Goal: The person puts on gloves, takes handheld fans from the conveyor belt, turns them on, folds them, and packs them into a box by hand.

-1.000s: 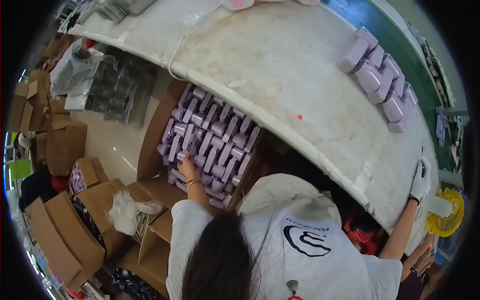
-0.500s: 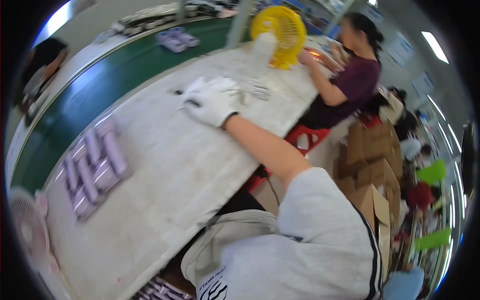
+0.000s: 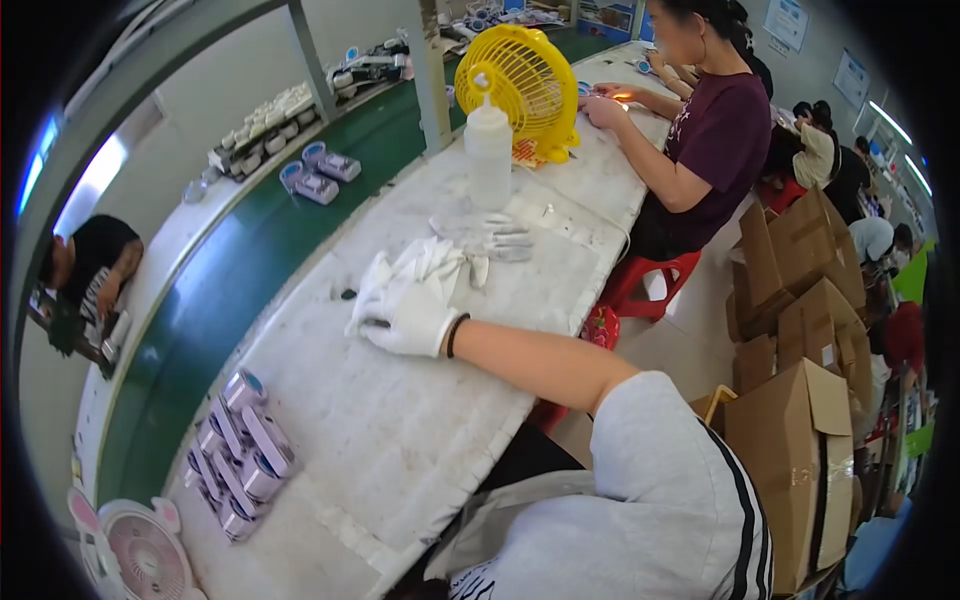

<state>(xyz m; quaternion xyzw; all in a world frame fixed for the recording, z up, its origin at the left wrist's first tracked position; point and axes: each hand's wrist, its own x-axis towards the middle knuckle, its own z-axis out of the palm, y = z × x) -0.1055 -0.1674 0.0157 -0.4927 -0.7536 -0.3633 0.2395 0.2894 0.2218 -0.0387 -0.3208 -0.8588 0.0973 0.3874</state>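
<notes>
My right hand [image 3: 405, 318], in a white glove with a dark band at the wrist, rests on the white worktable [image 3: 400, 440]. Its fingers are curled against a crumpled white cloth or glove [image 3: 432, 265], partly hidden by the hand. Just beyond lies another whitish glove [image 3: 500, 238], flat on the table. A clear squeeze bottle [image 3: 488, 155] stands upright behind it. Nearer the front left, several lilac devices [image 3: 238, 455] lie grouped together on the tabletop. My left hand is outside the view.
A yellow fan [image 3: 520, 85] stands behind the bottle, and a pink-and-white fan [image 3: 145, 550] at lower left. A green conveyor [image 3: 215, 290] runs along the far side, carrying two lilac devices [image 3: 320, 172]. A co-worker [image 3: 715, 130] sits at the right; cardboard boxes [image 3: 780, 450] stand behind.
The view has swung right from the box of lilac devices, where my bare left hand was, to the table. My left hand has left view; my right hand is now against the white cloth.
</notes>
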